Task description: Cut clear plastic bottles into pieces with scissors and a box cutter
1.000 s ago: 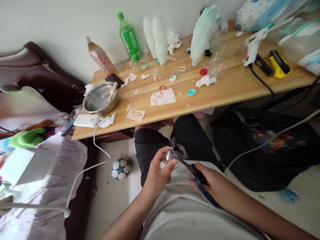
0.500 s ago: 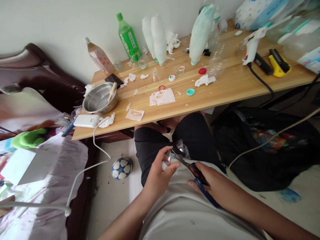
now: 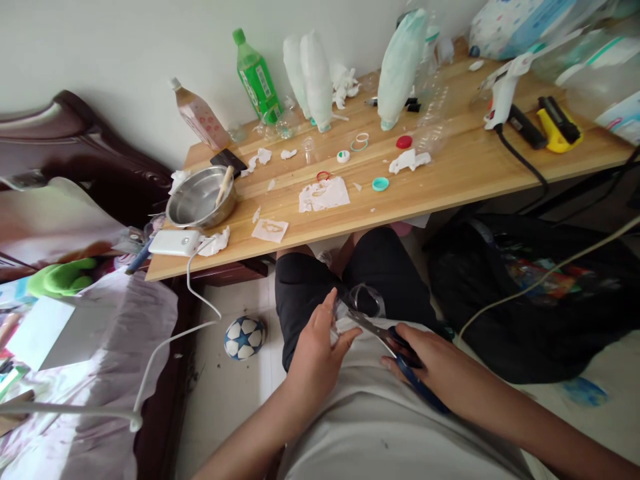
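Over my lap, my left hand (image 3: 320,343) is closed round a piece of clear plastic that looks cut from a bottle (image 3: 341,319). A loose curl of clear plastic (image 3: 369,301) stretches from it past the blades. My right hand (image 3: 427,363) grips a pair of scissors (image 3: 371,327) by its dark blue handles, fingers partly inside the loops. The blades point up and left and meet the plastic beside my left thumb. How far they are apart is hard to make out.
Ahead, the wooden table (image 3: 440,200) bears a steel bowl (image 3: 193,200), a white power bank (image 3: 174,242), tissue-covered bottles (image 3: 317,83), a green bottle (image 3: 257,80), caps and a glue gun (image 3: 507,93). A ball (image 3: 245,337) lies on the floor; a black bag (image 3: 480,327) stands right.
The scissors have shifted slightly along the plastic, and the loose clear strip has opened into a wider curl. My left fingers have turned a little on the piece.
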`<state>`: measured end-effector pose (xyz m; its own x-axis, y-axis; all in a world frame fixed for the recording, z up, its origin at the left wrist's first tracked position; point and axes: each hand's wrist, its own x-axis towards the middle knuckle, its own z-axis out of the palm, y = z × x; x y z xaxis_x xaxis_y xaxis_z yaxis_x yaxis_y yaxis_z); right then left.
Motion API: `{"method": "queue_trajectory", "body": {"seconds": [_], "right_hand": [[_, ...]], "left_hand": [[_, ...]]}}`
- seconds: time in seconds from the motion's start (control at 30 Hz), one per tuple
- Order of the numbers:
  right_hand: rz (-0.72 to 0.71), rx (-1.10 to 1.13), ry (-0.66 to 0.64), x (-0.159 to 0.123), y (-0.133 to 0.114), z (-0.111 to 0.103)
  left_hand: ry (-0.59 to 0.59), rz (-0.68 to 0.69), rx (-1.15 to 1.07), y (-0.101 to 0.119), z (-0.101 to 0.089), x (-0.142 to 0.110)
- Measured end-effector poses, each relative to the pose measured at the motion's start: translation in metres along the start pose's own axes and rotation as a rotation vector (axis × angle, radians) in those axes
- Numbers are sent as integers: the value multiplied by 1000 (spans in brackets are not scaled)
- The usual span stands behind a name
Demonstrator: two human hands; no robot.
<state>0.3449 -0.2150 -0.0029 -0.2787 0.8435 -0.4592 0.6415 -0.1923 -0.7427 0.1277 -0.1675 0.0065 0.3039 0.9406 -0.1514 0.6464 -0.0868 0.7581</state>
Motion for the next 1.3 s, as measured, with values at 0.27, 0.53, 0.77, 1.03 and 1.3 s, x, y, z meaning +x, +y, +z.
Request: {"method": "queue_trajectory", "body": {"seconds": [0.27, 0.53, 0.77, 1.03, 1.3], "right_hand": [[-21, -78, 29, 3, 5, -1], [3, -128, 55, -4, 9, 0], [-10, -65, 65, -1, 6, 6], [-49, -145, 180, 3, 13, 11], [-61, -134, 191, -1, 19, 3]], "left_hand": [[8, 165, 334, 2, -2, -4], [-80, 307, 519, 0, -10, -2], [27, 373, 623, 4, -8, -4], [0, 137, 153, 2, -2, -10], [-276, -244, -772, 14, -14, 1]]}}
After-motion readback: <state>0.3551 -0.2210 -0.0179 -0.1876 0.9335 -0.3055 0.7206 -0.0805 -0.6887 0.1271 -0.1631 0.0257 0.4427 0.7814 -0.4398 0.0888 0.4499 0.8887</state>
